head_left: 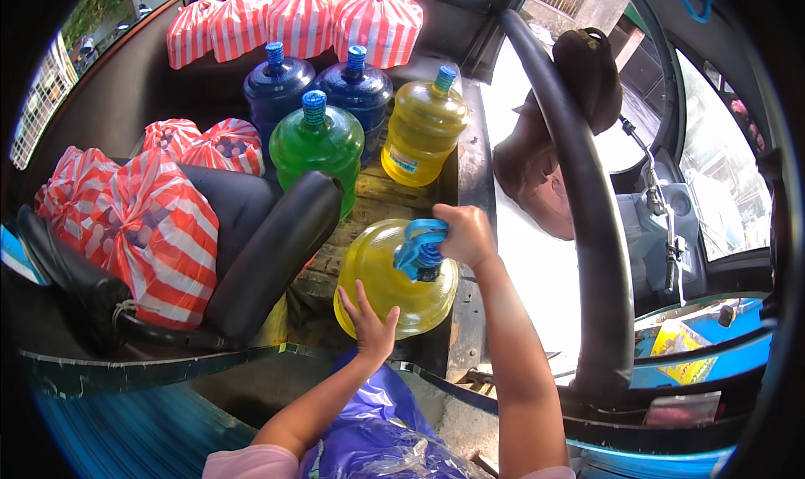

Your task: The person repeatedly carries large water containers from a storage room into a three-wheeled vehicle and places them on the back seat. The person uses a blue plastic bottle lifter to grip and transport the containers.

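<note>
A large yellow water jug (pixel 356 261) stands just inside the vehicle's opening, its capped neck facing up toward me. Around that neck is a blue carrying handle (pixel 417 248), and my right hand (pixel 470 237) has its fingers closed on it. My left hand (pixel 369 324) lies against the jug's near side with fingers spread. Behind stand a green jug (pixel 314 148), two dark blue jugs (pixel 267 93) and another yellow jug (pixel 419 135), all with blue caps. The base of the jug I hold is hidden.
Red-and-white striped bags (pixel 159 236) fill the left seat, with more striped bags (pixel 377 26) along the back ledge. A black padded armrest (pixel 272 257) borders the jugs. To the right are a padded black post (pixel 579 177) and handlebars (pixel 667 219). Wooden slats (pixel 373 194) form the floor.
</note>
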### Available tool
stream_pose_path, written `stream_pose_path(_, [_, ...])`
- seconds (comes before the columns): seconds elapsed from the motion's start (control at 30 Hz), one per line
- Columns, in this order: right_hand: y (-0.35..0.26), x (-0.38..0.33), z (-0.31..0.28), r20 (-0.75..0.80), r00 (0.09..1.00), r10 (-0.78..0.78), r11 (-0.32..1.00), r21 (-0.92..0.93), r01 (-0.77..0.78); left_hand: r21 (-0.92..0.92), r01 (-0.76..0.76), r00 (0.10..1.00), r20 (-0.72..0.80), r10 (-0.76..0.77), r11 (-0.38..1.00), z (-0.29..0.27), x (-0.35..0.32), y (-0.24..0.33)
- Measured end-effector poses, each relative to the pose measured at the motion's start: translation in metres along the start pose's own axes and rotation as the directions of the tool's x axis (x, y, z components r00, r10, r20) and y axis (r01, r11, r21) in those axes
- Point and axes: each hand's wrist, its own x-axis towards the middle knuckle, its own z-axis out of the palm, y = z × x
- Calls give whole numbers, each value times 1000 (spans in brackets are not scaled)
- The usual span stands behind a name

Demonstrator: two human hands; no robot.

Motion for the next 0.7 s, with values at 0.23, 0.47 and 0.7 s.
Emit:
stream_pose_path(0.23, [93,-15,-10,-237,798,555,830,88,-551,-83,-225,930,281,239,971,57,152,14])
stream_pose_path(0.47, [121,-25,-4,-36,371,928,335,515,-789,113,-36,965,261,6,993,90,163,46])
stream_pose_path(0.7, [115,35,17,-432,429,793,577,306,-757,45,-150,965,226,136,988,142,200,23])
